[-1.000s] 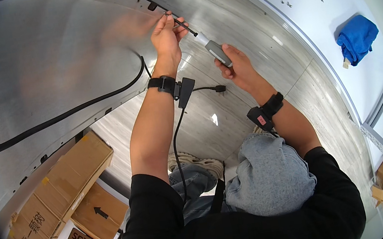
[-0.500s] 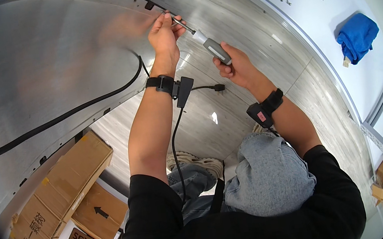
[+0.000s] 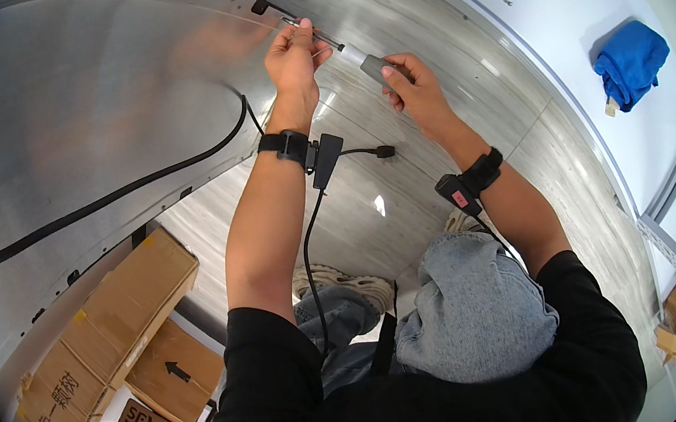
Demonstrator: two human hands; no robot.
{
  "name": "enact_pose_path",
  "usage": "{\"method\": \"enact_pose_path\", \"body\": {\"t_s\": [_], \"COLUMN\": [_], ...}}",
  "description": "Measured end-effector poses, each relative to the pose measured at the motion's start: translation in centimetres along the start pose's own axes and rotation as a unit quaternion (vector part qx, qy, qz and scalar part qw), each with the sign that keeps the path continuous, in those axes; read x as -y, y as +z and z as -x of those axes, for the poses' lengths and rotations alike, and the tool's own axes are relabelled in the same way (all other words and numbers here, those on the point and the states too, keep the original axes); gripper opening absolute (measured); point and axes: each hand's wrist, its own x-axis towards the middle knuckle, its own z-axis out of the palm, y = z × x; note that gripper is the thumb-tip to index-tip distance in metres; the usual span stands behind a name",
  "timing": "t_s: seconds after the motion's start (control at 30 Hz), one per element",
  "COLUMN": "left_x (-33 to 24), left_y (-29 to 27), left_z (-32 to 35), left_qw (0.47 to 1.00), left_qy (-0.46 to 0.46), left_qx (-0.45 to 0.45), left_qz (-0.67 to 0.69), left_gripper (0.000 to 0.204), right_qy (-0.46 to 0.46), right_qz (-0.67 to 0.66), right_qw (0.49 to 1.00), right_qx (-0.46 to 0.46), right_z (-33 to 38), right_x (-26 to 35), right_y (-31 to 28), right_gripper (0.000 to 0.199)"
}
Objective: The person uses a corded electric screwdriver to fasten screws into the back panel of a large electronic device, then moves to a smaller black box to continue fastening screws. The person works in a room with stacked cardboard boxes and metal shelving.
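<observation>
At the upper middle of the frame, we hold a screwdriver (image 3: 353, 55) slanting down to the right. Our right hand (image 3: 416, 93) has its fingers curled closed around the grey handle. Our left hand (image 3: 294, 62) pinches the shaft narrowly near its tip, other fingers loosely bent, beside the metal panel (image 3: 117, 78) at upper left; whether the tip touches it, we cannot tell.

A cloth (image 3: 632, 58) lies on the table (image 3: 565, 37), right of the screwdriver (image 3: 371, 65) and panel (image 3: 104, 106).
</observation>
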Motion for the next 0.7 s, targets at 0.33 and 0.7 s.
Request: {"method": "enact_pose_path", "body": {"t_s": [0.33, 0.7], "left_x": [-0.9, -0.7], "left_y": [1.0, 0.6], "left_z": [-0.4, -0.6], "left_qw": [1.0, 1.0], "left_qy": [-0.01, 0.002], "left_qx": [-0.027, -0.012], "left_qz": [0.003, -0.001], "left_gripper": [0.011, 0.008], "right_qy": [-0.342, -0.076], "right_qz": [0.293, 0.106], "right_qw": [0.888, 0.988], "right_qx": [-0.093, 0.077], "right_z": [0.0, -1.4], "right_x": [-0.5, -0.4], "right_y": [0.2, -1.2], "right_gripper": [0.024, 0.029]}}
